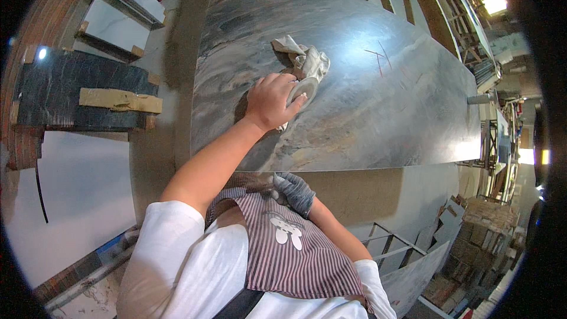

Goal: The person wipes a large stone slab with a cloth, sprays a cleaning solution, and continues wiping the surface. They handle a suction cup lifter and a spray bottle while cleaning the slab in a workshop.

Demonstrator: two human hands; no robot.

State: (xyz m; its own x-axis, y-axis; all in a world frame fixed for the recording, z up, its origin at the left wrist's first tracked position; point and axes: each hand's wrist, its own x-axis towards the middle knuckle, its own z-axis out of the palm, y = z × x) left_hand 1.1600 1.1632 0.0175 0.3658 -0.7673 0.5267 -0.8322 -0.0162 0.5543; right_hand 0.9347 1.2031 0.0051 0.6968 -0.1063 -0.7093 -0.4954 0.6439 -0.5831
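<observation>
No words, numbers, labels or brands are showing readably. Thin red strokes (379,55) are crossing on the grey marbled slab (354,124), in its right half, just beside a bright glare; they are forming no letter or number clear enough to read. On the striped apron (313,269) a white print (283,230) is showing: a small figure with two long, ear-like lobes and dark dots, its lobes pointing toward the wearer's chest. Any marks on the brown stack (472,236) at lower right are appearing too small and blurred to make out.
</observation>
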